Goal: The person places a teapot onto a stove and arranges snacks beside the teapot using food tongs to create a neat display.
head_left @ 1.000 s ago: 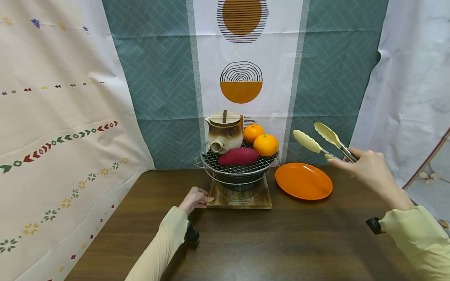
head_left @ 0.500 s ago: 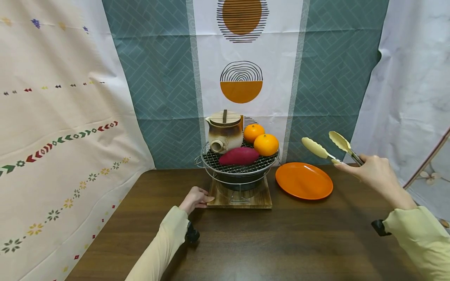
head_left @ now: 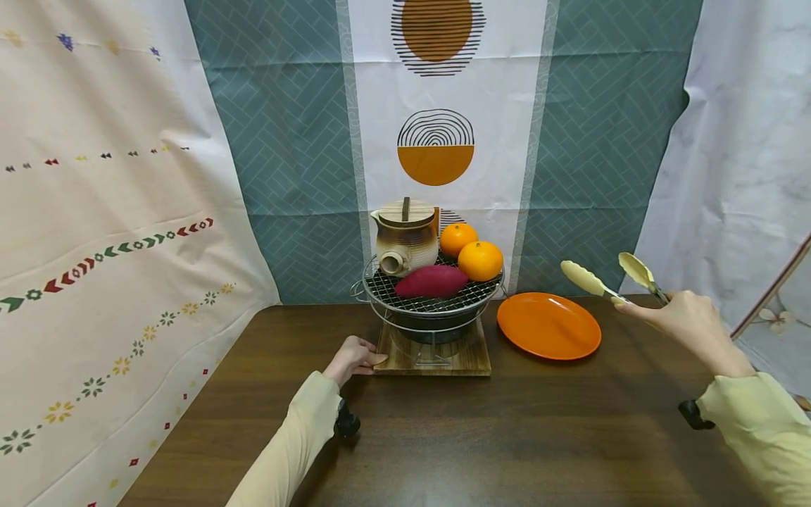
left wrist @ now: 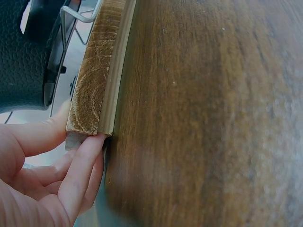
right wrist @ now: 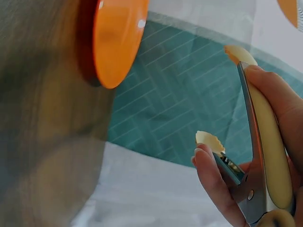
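My left hand [head_left: 352, 358] pinches the left edge of a square wooden board [head_left: 469, 359], thumb on top. The left wrist view shows the fingers against the board's corner [left wrist: 90, 94]. On the board stands a round grill [head_left: 437, 320] carrying a teapot [head_left: 405, 243], a purple sweet potato [head_left: 432, 282] and two oranges [head_left: 480, 261]. Away to the right, my right hand [head_left: 690, 324] holds tongs [head_left: 586, 277] in the air, their cream tips spread apart with nothing between them. The right wrist view shows thumb and fingers on the tongs' arms [right wrist: 265, 142].
An orange plate [head_left: 548, 326] lies on the brown table [head_left: 443, 436], between the grill and my right hand. Patterned cloths hang behind [head_left: 291, 176] and on both sides. The grill's wire handle [head_left: 357, 292] sticks out to the left.
My right hand has moved right and slightly down with the tongs, whose tips have spread wider apart. The left hand, board, grill and plate keep their places.
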The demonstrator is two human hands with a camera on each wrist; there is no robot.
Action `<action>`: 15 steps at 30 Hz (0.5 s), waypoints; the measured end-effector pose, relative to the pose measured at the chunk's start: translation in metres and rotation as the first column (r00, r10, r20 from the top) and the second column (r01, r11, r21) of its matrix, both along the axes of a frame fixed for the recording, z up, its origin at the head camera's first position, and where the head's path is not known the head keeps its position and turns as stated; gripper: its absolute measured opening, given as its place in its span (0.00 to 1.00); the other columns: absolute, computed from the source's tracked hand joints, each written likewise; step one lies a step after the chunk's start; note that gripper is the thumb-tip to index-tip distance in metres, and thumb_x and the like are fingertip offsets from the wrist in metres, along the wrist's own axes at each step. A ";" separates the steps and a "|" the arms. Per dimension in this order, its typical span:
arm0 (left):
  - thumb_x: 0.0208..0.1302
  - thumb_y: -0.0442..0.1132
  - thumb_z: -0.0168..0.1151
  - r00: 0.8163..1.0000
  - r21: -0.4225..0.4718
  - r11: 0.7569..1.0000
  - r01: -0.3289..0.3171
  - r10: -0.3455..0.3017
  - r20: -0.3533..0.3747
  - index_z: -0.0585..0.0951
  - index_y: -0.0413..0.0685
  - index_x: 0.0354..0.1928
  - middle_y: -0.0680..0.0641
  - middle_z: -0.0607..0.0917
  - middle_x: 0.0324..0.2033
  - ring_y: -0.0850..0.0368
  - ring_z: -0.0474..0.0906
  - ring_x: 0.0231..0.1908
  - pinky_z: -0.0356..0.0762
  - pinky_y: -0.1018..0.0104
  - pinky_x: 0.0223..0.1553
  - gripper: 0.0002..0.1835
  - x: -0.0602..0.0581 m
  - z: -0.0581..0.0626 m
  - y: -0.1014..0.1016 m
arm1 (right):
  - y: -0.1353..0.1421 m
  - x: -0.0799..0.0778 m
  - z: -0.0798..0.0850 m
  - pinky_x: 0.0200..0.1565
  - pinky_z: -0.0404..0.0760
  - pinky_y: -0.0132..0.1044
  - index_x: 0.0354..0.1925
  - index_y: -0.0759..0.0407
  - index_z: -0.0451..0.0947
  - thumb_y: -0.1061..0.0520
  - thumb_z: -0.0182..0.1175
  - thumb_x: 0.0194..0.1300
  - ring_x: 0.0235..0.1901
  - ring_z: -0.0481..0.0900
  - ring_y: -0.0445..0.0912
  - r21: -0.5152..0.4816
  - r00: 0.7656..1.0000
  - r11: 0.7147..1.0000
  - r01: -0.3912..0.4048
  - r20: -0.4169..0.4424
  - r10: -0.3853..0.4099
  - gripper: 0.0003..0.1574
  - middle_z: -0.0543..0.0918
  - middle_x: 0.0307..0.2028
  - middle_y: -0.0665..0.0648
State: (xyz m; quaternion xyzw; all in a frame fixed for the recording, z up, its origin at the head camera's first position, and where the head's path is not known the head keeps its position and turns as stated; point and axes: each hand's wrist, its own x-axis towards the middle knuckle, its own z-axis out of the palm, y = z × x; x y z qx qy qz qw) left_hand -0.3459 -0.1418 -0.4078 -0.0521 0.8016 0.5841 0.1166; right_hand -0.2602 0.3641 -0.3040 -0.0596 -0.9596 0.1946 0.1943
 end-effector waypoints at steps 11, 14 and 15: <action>0.54 0.29 0.64 1.000 -0.007 1.000 0.001 -0.001 -0.011 0.70 0.21 0.46 0.40 0.76 0.29 0.53 0.72 0.26 0.77 0.57 0.33 0.21 0.000 0.000 -0.001 | 0.023 -0.006 -0.020 0.17 0.59 0.39 0.14 0.58 0.56 0.24 0.58 0.45 0.18 0.63 0.52 0.020 0.997 1.000 0.012 0.082 -0.013 0.42 0.57 0.16 0.53; 0.54 0.29 0.64 1.000 0.000 1.000 0.005 -0.005 -0.013 0.70 0.21 0.46 0.39 0.76 0.30 0.53 0.72 0.26 0.77 0.58 0.33 0.21 0.000 0.000 -0.001 | 0.029 -0.007 -0.025 0.18 0.60 0.39 0.15 0.58 0.58 0.24 0.58 0.45 0.18 0.64 0.53 0.014 0.995 1.000 0.016 0.100 -0.018 0.41 0.58 0.16 0.54; 0.54 0.29 0.64 1.000 0.000 1.000 0.008 -0.008 -0.016 0.70 0.20 0.46 0.39 0.76 0.30 0.53 0.73 0.26 0.77 0.58 0.33 0.22 0.000 0.000 -0.001 | 0.030 -0.008 -0.026 0.18 0.61 0.39 0.15 0.58 0.58 0.25 0.58 0.45 0.19 0.65 0.53 0.011 0.994 1.000 0.019 0.105 -0.020 0.41 0.58 0.16 0.54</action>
